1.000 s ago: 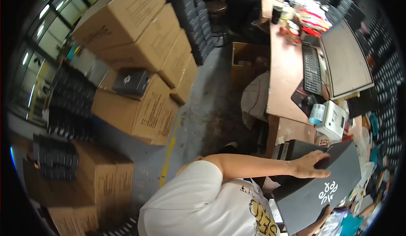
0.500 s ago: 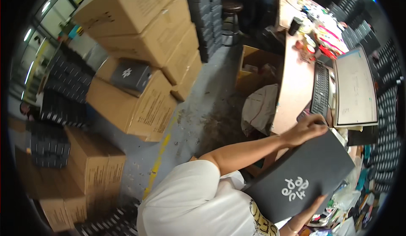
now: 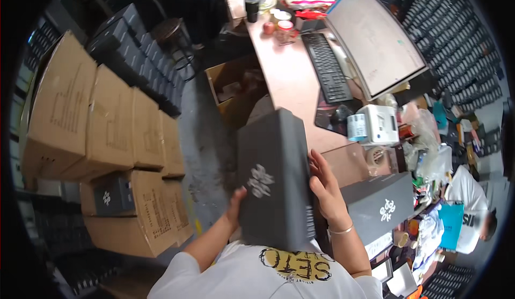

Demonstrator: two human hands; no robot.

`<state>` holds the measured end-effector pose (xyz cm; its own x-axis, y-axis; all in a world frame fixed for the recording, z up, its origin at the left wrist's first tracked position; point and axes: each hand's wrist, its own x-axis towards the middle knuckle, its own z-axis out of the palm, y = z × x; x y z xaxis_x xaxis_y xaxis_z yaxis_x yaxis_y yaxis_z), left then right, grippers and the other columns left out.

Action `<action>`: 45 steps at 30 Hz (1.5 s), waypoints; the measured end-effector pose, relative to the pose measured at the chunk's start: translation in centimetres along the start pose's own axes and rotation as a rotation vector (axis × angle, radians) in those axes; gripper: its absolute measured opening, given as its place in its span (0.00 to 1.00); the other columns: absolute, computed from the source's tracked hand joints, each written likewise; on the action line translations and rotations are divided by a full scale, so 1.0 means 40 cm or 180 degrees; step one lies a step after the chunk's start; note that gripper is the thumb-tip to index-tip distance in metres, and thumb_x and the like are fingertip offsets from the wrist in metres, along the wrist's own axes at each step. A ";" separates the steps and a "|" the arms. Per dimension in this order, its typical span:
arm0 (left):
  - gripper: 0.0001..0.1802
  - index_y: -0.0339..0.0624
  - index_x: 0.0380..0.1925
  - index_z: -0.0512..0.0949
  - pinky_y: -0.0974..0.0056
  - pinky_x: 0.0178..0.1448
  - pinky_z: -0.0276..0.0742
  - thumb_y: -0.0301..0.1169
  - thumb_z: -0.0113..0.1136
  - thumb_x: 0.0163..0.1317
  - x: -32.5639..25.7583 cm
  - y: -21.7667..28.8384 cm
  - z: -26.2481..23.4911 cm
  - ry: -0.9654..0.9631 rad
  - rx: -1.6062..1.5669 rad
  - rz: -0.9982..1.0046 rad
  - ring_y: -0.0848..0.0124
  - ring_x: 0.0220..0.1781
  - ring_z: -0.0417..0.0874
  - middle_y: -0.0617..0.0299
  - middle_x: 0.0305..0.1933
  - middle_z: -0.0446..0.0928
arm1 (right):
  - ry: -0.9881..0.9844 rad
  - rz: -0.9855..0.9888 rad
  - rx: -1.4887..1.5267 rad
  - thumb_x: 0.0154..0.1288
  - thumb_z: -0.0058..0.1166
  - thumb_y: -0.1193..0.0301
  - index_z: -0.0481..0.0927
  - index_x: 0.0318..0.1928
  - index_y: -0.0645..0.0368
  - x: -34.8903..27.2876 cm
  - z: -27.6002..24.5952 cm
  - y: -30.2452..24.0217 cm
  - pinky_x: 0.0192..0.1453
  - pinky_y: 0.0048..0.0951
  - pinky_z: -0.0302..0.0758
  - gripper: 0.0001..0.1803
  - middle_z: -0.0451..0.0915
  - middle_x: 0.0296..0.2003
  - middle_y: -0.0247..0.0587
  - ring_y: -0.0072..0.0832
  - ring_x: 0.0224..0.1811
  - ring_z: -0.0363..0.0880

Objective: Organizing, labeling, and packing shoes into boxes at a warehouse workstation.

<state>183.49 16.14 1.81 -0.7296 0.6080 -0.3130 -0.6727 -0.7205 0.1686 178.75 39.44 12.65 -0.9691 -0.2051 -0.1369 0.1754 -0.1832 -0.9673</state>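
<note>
Room: crowded stockroom; tan cartons stacked high at left, rows of dark boxes along the wall behind them, grey concrete floor between.
Counter: long pinkish counter at right carrying a black keyboard, a tilted monitor, a small white label printer, cups and jars at the far end.
Held thing: flat dark-grey box with a white emblem, raised upright in front of the chest, above the floor and just left of the counter edge.
Left hand: left hand pressed to the box's lower left side, mostly hidden behind it; fingers not visible, so closure cannot be told.
Right hand: right hand spread flat against the right long edge, fingers apart, palm bracing rather than pinching.
Nearby: a second grey box of the same kind lying on the counter just right of the right hand.
Handling, judged: rigid board shell, smooth matte skin, likely slippery under flat palms; weight probably moderate, both hands needed.
Hold, judged: opposite long edges, palms squeezing inward, or one hand under the bottom edge.
</note>
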 end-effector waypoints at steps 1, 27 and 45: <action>0.39 0.38 0.68 0.57 0.57 0.67 0.67 0.49 0.54 0.64 -0.012 0.035 -0.024 -0.0317 -0.0626 -0.0009 0.59 0.67 0.67 0.50 0.68 0.62 | -0.0211 0.0066 0.0405 0.65 0.57 0.56 0.54 0.70 0.62 -0.008 0.026 -0.012 0.59 0.34 0.70 0.41 0.61 0.65 0.50 0.34 0.60 0.69; 0.28 0.37 0.61 0.64 0.54 0.66 0.64 0.40 0.51 0.65 0.208 -0.134 -0.002 -0.1344 -0.3011 -0.0118 0.60 0.58 0.65 0.52 0.61 0.58 | -0.1100 0.0883 -0.1093 0.67 0.56 0.71 0.72 0.57 0.63 -0.317 -0.099 0.001 0.51 0.26 0.75 0.20 0.77 0.49 0.40 0.24 0.47 0.78; 0.45 0.35 0.71 0.41 0.53 0.72 0.55 0.36 0.58 0.63 0.657 0.038 -0.199 0.2142 0.3527 0.1706 0.55 0.73 0.55 0.45 0.72 0.52 | 0.0884 0.0019 -0.1173 0.56 0.67 0.69 0.76 0.54 0.64 -0.440 -0.165 -0.084 0.52 0.29 0.77 0.26 0.78 0.48 0.46 0.31 0.46 0.81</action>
<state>164.26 28.36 -13.59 -0.9395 -0.1551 -0.3053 -0.3113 0.0151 0.9502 194.06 50.01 16.88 -0.9868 0.0695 -0.1460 0.1564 0.1815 -0.9709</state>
